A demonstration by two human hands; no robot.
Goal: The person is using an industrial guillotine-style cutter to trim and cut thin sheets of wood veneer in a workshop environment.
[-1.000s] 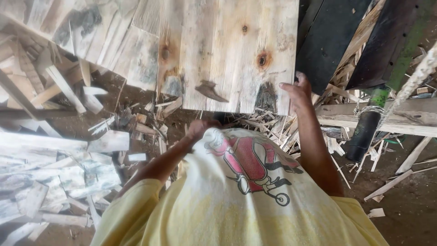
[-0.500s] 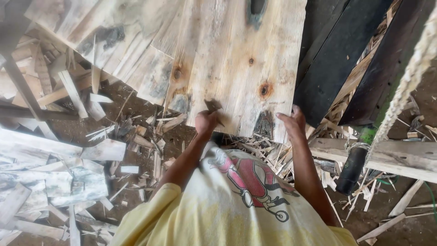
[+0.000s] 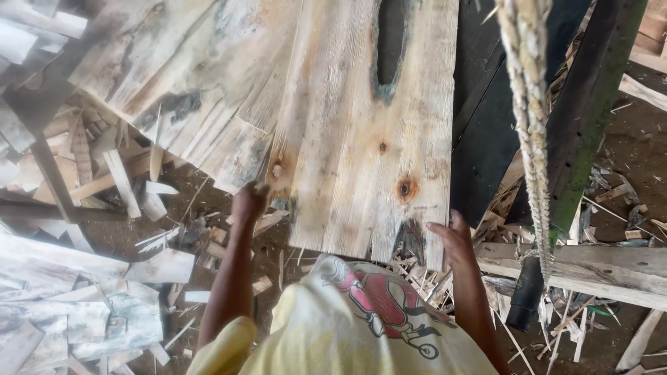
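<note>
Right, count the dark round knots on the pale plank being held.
3: a large dark knot low near the right hand, a small one above it, and a pale one by the left hand. Stains may hide others.

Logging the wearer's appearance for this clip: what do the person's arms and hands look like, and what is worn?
Both hands, left hand and right hand, are bare, without gloves. The forearms are uncovered. A short yellow sleeve shows on the left arm, part of a yellow shirt with a red-and-black print.

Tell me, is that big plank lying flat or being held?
Held: the plank has the left hand and right hand on its near end.
</note>
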